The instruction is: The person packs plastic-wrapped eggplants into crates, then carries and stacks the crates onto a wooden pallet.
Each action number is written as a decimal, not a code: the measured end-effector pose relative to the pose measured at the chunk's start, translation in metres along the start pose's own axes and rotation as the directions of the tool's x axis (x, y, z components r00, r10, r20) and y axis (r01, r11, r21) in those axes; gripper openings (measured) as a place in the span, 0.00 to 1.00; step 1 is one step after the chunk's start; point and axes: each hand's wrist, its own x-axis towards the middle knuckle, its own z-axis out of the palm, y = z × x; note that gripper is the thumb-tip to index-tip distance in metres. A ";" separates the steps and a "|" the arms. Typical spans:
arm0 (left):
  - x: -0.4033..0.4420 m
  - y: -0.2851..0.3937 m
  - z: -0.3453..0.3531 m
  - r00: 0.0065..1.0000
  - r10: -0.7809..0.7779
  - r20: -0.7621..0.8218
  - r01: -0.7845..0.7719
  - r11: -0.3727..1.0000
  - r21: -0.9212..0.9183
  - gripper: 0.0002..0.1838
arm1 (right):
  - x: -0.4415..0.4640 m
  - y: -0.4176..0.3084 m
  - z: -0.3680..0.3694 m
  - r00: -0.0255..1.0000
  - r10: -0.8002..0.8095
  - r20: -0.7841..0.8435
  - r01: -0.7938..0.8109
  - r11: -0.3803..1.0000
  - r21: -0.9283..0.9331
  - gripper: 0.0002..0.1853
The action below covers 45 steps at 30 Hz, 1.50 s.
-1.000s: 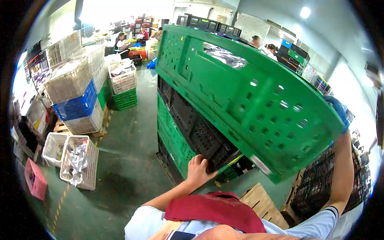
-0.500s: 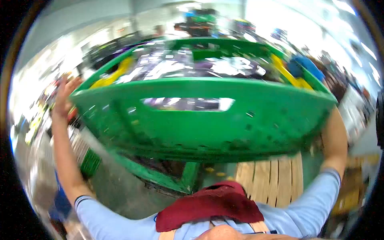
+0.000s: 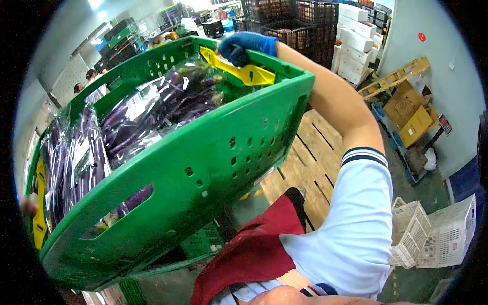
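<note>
A green plastic crate (image 3: 203,165) is held up in front of me, tilted, its left end lower. Clear bags of long purple eggplants (image 3: 134,109) lie in it. My right hand (image 3: 244,47), in a blue glove, is closed over the crate's far right end at the yellow handle (image 3: 256,76). At the left end, only a blurred bit of my left hand (image 3: 29,204) shows beside the other yellow handle (image 3: 39,203); it appears to grip the crate there, most fingers hidden.
Below is a wooden slatted pallet (image 3: 310,162) and another green crate (image 3: 201,243). White baskets (image 3: 409,231) stand at the right, near cardboard boxes (image 3: 406,109). Dark crates (image 3: 290,38) and white foam boxes (image 3: 353,46) are stacked behind. A person (image 3: 95,89) is far left.
My view has swung to the right and the crate now sits further left and tilted. My left hand, with fingers spread beside the crate before, is now mostly out of view at its left end.
</note>
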 end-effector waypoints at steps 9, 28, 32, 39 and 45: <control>0.118 0.048 0.168 0.955 -0.020 0.297 0.003 0.998 0.055 0.12 | -0.126 0.045 -0.163 0.982 0.170 -0.078 -0.119 0.891 0.438 0.08; 0.415 -0.238 0.585 0.636 -0.620 0.459 0.612 0.768 0.188 0.10 | -0.294 0.149 -0.308 0.211 0.437 -0.874 -0.202 0.895 0.398 0.12; 0.423 -0.339 0.638 0.593 -0.648 0.479 0.589 0.754 0.292 0.09 | -0.299 0.199 -0.329 0.135 0.547 -0.826 -0.232 0.828 0.510 0.06; 0.437 -0.378 0.693 0.492 -0.748 0.445 0.620 0.660 0.424 0.15 | -0.293 0.247 -0.350 -0.116 0.739 -0.664 -0.227 0.631 0.742 0.08; 0.434 -0.390 0.716 0.563 -0.676 0.477 0.584 0.733 0.349 0.19 | -0.285 0.262 -0.342 -0.333 0.741 -0.584 -0.211 0.545 0.812 0.08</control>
